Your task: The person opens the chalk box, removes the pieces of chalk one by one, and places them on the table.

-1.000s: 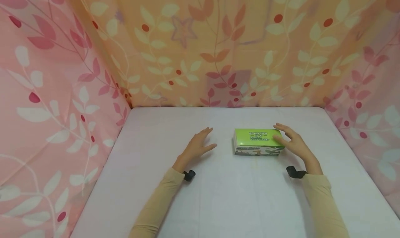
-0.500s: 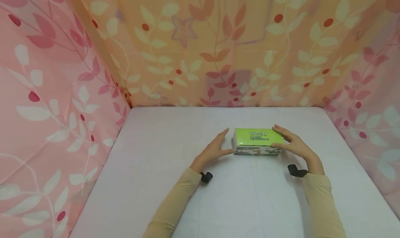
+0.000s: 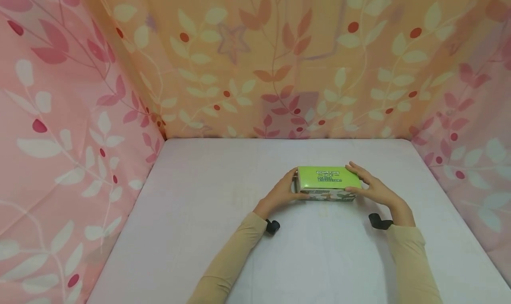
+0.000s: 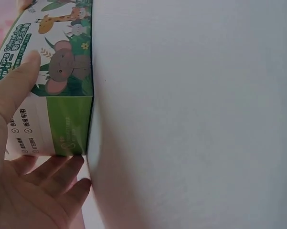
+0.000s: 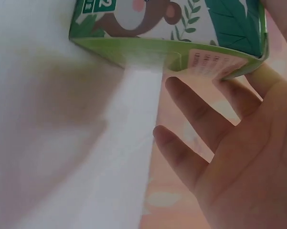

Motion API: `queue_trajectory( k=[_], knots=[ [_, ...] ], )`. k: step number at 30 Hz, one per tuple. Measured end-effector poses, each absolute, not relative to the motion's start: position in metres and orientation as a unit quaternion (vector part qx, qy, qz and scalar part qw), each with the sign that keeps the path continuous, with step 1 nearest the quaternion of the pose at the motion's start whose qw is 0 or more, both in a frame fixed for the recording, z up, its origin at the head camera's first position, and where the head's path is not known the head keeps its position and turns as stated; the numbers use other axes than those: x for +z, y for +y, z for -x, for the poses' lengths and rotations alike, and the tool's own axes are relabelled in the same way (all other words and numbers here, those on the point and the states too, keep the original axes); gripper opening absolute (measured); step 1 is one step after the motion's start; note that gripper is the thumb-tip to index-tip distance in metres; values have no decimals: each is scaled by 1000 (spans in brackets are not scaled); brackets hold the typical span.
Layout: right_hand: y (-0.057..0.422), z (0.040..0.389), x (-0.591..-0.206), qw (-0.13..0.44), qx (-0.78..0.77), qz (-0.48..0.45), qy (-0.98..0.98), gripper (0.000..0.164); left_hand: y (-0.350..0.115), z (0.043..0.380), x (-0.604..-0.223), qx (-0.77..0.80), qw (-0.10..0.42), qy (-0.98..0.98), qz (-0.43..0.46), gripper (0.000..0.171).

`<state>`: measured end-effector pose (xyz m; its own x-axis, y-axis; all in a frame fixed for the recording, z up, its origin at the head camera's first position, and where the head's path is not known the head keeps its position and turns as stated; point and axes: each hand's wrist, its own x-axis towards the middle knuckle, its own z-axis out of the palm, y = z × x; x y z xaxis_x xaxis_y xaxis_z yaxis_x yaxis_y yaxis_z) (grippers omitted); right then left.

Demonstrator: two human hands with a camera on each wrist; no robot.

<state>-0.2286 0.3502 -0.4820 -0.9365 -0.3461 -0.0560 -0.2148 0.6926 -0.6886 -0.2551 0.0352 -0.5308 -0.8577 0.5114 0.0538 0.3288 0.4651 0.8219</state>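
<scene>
A chalk box [image 3: 328, 178] with a bright green lid lies lengthwise on the white table, right of centre in the head view. My left hand [image 3: 281, 194] grips its left end, thumb on the near side. In the left wrist view that thumb [image 4: 19, 83] presses the printed side of the box [image 4: 69, 69], and the other fingers reach along its end. At the right end, my right hand [image 3: 378, 191] holds the box between the thumb in front and fingers behind. The right wrist view shows a cartoon animal on the box [image 5: 148, 19], with the lower fingers spread beside it.
The white table [image 3: 215, 175] reaches back to an orange leaf-patterned curtain [image 3: 239, 73]. Pink curtains hang along the left [image 3: 72, 131] and right [image 3: 467, 131] sides. Each wrist carries a small black camera, such as the left camera [image 3: 273, 227].
My left hand has moved right, from beside the box onto its left end. The right hand has closed in on the right end. The box stays in place; the head view tips slightly.
</scene>
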Motion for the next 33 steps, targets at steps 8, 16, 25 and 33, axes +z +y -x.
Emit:
queue_trajectory(
  k=[8, 16, 25, 33],
  knots=[
    [347, 223, -473, 73, -291, 178, 937, 78, 36, 253, -528, 445, 100, 856, -242, 98],
    [344, 219, -465, 84, -266, 171, 945, 77, 38, 254, -527, 435, 98, 863, -238, 98],
    [341, 217, -465, 105, -244, 158, 951, 75, 39, 256, -527, 447, 112, 859, -223, 101],
    [341, 218, -460, 115, -250, 155, 949, 69, 36, 257, -526, 447, 108, 861, -218, 102]
  ],
)
